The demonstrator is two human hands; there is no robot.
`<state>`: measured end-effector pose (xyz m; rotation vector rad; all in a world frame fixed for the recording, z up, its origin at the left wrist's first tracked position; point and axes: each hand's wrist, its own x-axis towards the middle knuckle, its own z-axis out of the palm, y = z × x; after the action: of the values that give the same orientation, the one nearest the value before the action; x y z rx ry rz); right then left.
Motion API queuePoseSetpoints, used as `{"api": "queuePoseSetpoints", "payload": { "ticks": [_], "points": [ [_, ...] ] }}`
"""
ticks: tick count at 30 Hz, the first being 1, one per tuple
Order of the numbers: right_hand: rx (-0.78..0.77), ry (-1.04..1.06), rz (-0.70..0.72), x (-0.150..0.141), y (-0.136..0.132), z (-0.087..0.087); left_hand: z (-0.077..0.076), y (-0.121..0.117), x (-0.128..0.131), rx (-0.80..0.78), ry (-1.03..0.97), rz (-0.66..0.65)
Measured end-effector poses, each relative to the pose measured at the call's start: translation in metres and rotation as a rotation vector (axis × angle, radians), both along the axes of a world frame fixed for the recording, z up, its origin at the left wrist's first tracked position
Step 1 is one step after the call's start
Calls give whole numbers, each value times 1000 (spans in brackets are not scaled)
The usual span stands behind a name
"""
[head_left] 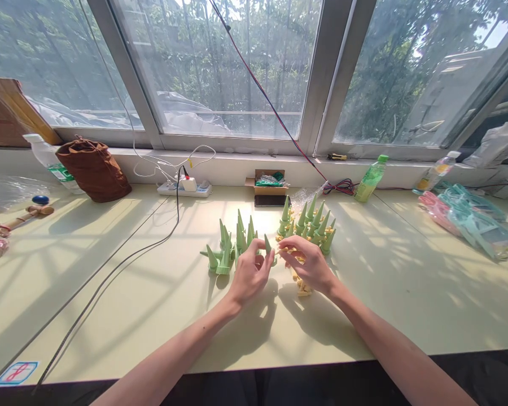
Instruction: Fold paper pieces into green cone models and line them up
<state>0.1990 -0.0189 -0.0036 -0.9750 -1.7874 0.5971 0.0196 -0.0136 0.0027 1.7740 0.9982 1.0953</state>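
Observation:
My left hand is pinched on a small green cone-shaped plastic piece held above the table. My right hand is closed in a pinch beside it, its fingertips meeting the cone with a small yellow piece between them. Just left of my left hand, a cluster of green cones stands on the table. Behind my right hand stands a second cluster of green cones with yellow bases. Several loose yellow pieces lie under my right hand.
On the pale green table a black cable runs to a white power strip. A small cardboard box and a green bottle stand by the window sill. A brown bag sits far left, teal packets right.

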Motion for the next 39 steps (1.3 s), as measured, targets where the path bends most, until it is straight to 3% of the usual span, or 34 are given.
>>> {"api": "queuePoseSetpoints", "payload": {
  "ticks": [6,15,39],
  "points": [
    [82,4,-38,1,1,-2,1,0,1,-19,-40,-4],
    [69,-74,-75,1,0,-5,-2,2,2,-63,-85,-31],
    [98,-64,-34,3,2,-6,-1,0,2,-47,-145,-55]
  ]
}}
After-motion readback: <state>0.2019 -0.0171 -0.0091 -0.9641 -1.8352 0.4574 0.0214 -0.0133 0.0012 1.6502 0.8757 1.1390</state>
